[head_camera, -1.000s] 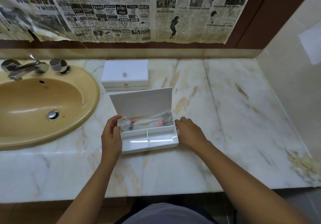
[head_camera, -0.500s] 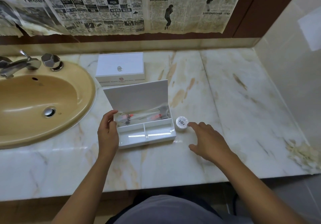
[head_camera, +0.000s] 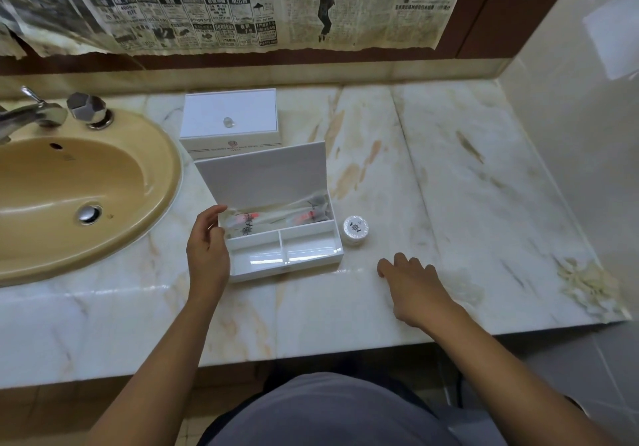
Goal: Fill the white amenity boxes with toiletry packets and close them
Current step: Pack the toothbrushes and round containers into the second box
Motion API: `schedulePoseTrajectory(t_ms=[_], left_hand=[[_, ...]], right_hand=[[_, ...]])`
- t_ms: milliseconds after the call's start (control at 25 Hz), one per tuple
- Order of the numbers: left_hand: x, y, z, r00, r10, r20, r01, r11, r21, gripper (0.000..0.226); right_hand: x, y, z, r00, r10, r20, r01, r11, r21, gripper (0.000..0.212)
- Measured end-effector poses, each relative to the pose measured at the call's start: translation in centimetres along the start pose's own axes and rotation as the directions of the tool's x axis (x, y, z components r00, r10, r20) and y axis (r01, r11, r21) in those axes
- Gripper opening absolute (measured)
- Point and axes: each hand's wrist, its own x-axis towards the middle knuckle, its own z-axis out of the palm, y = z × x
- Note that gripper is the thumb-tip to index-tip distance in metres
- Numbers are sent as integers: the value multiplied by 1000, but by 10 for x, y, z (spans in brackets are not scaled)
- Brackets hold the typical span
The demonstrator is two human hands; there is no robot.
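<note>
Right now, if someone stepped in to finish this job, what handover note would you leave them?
Left hand: fingers loosely curled against the left side of the open box, steadying it.
Right hand: open, holding nothing, over the counter.
Open box: lid up, clear toiletry packets in the rear compartment; both front compartments look empty.
Round white packet: on the counter just right of the open box.
Closed box: behind it, lid down.
Left: put the round packet in, shut the lid.

Glossy veined marble counter (head_camera: 449, 176), shiny chrome tap (head_camera: 31, 115), glazed tan ceramic sink (head_camera: 162, 176). The open box (head_camera: 262, 176) looks like smooth white plastic, with yellowed newspaper (head_camera: 242, 6) taped behind.
</note>
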Motion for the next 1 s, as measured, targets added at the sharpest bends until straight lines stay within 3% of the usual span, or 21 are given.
schedulePoseTrajectory(t_ms=[360,720,1000], left_hand=[[1,0,-1,1000,3,-1,-3,1000,6,42],[1,-1,-2,1000,8,-7,-8,1000,8,42],[2,-2,-1,1000,5,-3,-5,1000,13,41]], right_hand=[[10,-7,11,992,-38,-119,50,994,96,38],[29,-37,8,961,-146,-234,194,961,195,30],[29,-32,8,929,-159,-334,235,951,203,41]])
